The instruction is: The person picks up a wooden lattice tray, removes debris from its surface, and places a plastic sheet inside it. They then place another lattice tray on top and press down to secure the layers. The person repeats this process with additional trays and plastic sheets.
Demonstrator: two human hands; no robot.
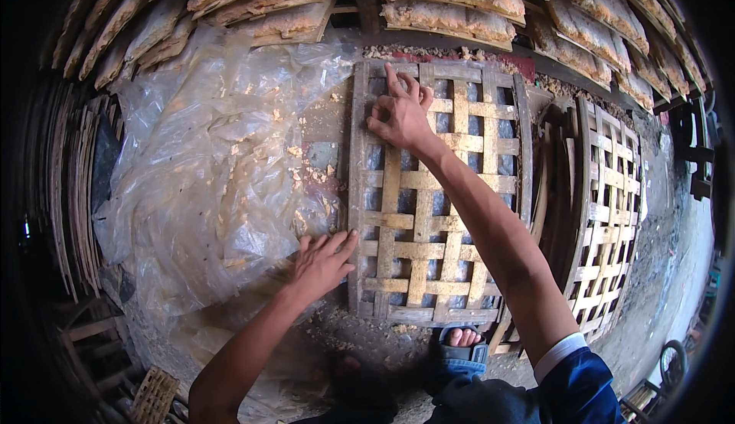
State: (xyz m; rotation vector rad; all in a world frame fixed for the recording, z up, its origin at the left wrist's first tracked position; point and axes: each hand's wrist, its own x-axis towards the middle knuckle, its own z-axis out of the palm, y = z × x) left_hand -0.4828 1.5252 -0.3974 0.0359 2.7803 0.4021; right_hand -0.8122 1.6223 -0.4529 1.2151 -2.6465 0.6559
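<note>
A rectangular woven bamboo lattice tray (417, 229) in a wooden frame lies flat in front of me, with bluish-grey plastic showing through its gaps. My left hand (323, 265) rests with spread fingers against the lower part of its left frame edge, fingertips touching the wood. Over the tray's upper left part is my right hand (401, 115), one finger stretched toward the far rail and the others partly bent. Nothing shows in either hand. Whether the right fingers press on the strips is hard to tell. A crumpled clear plastic sheet (207, 171) with tan crumbs spreads left of the tray.
Along the far side, racks hold stacked boards of crumbly orange-tan slabs (452, 22). More lattice trays (609, 217) lean on the right. Thin boards (69, 194) stand upright at the left. My sandalled foot (464, 340) is close to the tray's near edge.
</note>
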